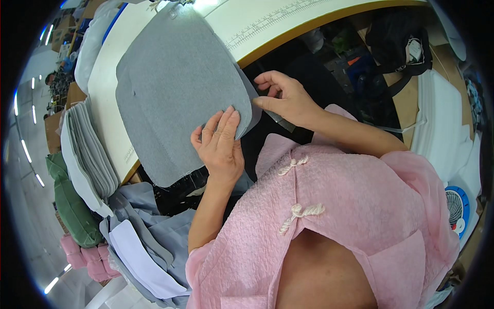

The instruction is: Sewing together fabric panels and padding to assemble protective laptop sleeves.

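A large grey fabric panel (175, 87) lies on the white worktable (105, 118), with a lighter layer showing beneath its right edge. My left hand (220, 149) rests on the panel's lower right part, fingers laid along the surface. My right hand (288, 103) is just right of it, fingers curled but apart, thumb tip at the panel's edge. Part of a metal fitting (175, 10) shows at the panel's top, cut off by the frame.
Stacked grey-white pieces (85, 149), a green bundle (72, 206), pink bundles (87, 257) and loose grey fabric (146, 232) are at left. A yellow-edged ruled surface (303, 13) spans the top. A black bag (391, 38), white stacked sheets (440, 123) and a blue fan (455, 206) are at right.
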`<state>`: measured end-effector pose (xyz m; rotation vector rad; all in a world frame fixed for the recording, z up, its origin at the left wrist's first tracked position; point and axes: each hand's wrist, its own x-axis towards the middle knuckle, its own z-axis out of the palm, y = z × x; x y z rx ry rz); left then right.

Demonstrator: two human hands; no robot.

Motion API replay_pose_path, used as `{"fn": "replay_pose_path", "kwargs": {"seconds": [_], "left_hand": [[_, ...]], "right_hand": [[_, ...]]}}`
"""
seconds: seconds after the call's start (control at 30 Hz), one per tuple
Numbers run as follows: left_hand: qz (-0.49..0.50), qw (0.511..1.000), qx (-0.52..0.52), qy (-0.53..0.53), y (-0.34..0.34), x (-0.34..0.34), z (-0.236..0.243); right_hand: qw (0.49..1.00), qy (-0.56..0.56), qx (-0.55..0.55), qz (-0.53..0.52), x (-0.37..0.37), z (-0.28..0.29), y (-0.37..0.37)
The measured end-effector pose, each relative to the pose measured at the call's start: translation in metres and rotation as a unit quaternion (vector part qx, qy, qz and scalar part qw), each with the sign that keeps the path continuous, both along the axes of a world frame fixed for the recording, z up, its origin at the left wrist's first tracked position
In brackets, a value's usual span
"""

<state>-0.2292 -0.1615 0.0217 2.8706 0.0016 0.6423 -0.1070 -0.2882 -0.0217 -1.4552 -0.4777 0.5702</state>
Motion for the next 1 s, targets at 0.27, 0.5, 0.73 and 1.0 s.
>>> {"fn": "replay_pose_path", "kwargs": {"seconds": [0.27,0.5,0.73,1.0], "left_hand": [[-0.001,1.000,-0.010,-0.016,-0.001,-0.001,-0.003],[0.016,0.995,0.092,0.028,-0.010,-0.003,0.007],[0.033,0.995,0.090,-0.036,-0.015,0.002,0.003],[0.022,0.995,0.073,-0.058,-0.011,0.001,0.013]], "right_hand": [[0.998,0.049,0.000,0.048,-0.004,0.012,-0.003],[0.933,0.319,0.080,0.148,0.002,0.030,-0.007],[0.915,0.343,0.070,0.200,0.010,0.039,-0.004],[0.923,0.312,0.087,0.205,0.039,0.075,0.034]]}}
